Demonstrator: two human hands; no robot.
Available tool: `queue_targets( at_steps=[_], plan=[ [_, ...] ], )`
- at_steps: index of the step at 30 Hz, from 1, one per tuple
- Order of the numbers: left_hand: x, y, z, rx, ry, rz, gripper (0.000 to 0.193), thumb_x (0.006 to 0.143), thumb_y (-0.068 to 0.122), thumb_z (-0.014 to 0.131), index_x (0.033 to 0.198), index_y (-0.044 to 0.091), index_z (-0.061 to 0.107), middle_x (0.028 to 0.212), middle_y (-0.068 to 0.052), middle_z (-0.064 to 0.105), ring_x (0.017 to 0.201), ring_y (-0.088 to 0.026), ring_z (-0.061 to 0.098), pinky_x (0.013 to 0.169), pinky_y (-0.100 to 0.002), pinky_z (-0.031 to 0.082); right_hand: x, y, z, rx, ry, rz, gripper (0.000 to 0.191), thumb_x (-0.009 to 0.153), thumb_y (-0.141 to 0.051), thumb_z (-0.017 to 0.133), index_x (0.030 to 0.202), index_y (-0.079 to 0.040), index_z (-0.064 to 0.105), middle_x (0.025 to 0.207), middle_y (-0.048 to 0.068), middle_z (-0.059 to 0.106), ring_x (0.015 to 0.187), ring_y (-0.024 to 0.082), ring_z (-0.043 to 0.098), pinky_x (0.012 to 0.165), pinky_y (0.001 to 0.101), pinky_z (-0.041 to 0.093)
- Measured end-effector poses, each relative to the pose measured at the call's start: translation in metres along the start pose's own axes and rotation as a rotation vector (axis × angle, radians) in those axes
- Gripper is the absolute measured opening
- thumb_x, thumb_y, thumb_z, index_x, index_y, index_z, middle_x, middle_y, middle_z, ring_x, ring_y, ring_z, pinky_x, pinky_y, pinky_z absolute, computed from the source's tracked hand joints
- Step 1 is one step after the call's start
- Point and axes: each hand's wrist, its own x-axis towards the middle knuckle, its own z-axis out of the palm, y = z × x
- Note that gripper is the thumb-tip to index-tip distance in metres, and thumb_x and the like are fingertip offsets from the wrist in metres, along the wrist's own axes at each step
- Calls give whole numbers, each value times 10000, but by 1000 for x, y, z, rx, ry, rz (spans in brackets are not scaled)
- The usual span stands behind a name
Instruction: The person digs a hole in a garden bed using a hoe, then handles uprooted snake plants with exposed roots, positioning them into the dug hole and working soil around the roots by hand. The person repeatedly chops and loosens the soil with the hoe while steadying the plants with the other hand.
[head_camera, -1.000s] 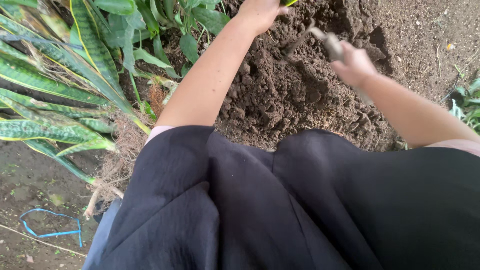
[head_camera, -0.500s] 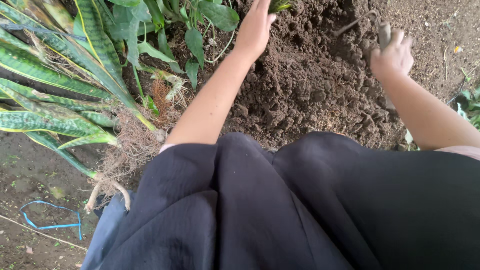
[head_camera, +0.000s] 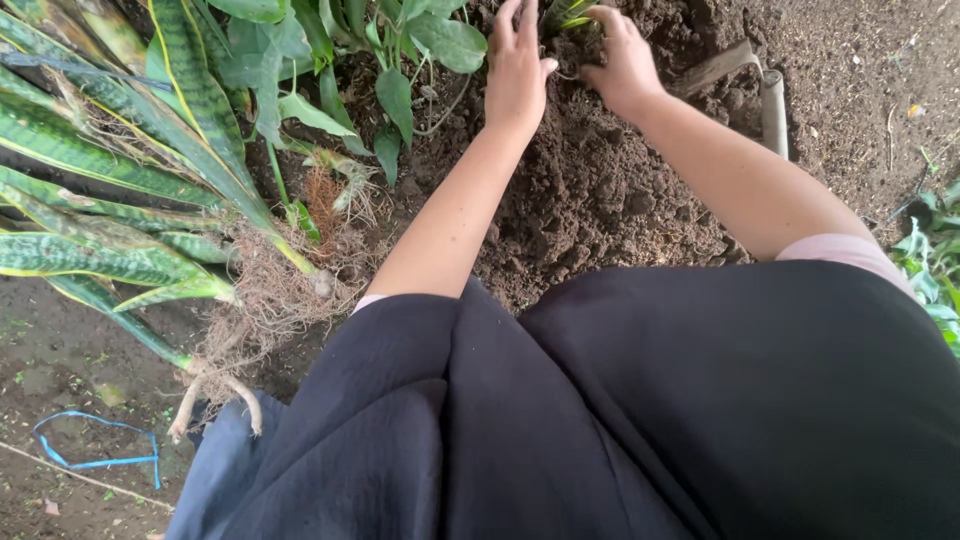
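Both of your hands are at the top of the mound of loose soil (head_camera: 600, 200), set on either side of a small green-and-yellow plant (head_camera: 568, 12) whose base is sunk in the dirt at the upper edge of the view. Your left hand (head_camera: 518, 70) lies flat with its fingers stretched forward against the plant's left side, and your right hand (head_camera: 622, 62) curls in from the right — the two sit close together, holding nothing but earth. To do this pressing well, I'd judge you should push inward and down evenly from both sides, so the soil packs around the base and the plant isn't tipped one way. Only the lowest part of its leaves shows, so I can only guess that its long axis runs up out of the soil, away from you. A wooden-handled tool (head_camera: 770, 95) lies on the dirt just right of your right hand, its handle running towards you. Well off to your left, uprooted striped-leaf plants (head_camera: 150, 200) lie on their sides, tangled roots nearest your knee.
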Motion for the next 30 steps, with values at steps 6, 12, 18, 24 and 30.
queue_targets(
  at_steps=[6, 12, 18, 24, 30],
  plan=[
    [26, 7, 6, 246, -152, 82, 672, 1025, 266, 626, 1593, 258, 266, 1572, 44, 482, 1355, -224, 454, 1178, -449, 388, 31, 6, -27, 114, -125, 32, 348, 1030, -95, 688, 1363, -52, 597, 1348, 131, 662, 1274, 276, 659, 1108, 384, 527],
    [9, 9, 15, 276, -147, 188, 674, 1039, 218, 529, 1617, 227, 183, 1541, -8, 473, 1382, -243, 420, 1203, -535, 291, 19, 1, -28, 390, -282, -188, 668, 855, -5, 746, 1453, -86, 460, 1449, 120, 493, 1360, 283, 442, 1136, 405, 371],
    [-4, -4, 11, 108, 11, 123, 725, 1029, 231, 579, 1622, 255, 162, 1642, -66, 343, 1459, -318, 368, 1215, -461, 396, 15, 22, 2, 726, -181, -119, 174, 1086, -110, 693, 1220, -118, 582, 1444, 88, 539, 1436, 221, 498, 1275, 391, 401],
    [-9, -22, -7, -63, -42, -97, 749, 994, 63, 589, 1621, 158, 191, 1643, -133, 320, 1309, -313, 553, 945, -337, 580, 22, 37, 12, 826, -149, -181, 170, 1033, -57, 688, 1168, -113, 602, 1502, 49, 488, 1476, 198, 404, 1252, 374, 326],
    [32, -19, 1, -260, -181, 40, 456, 1042, 51, 445, 1471, 198, 498, 1362, -63, 629, 1016, -154, 745, 811, -273, 602, 21, 40, 21, 926, -162, -65, 294, 1019, -72, 733, 1270, -144, 599, 1369, 77, 528, 1390, 212, 470, 1285, 377, 355]
  ],
)
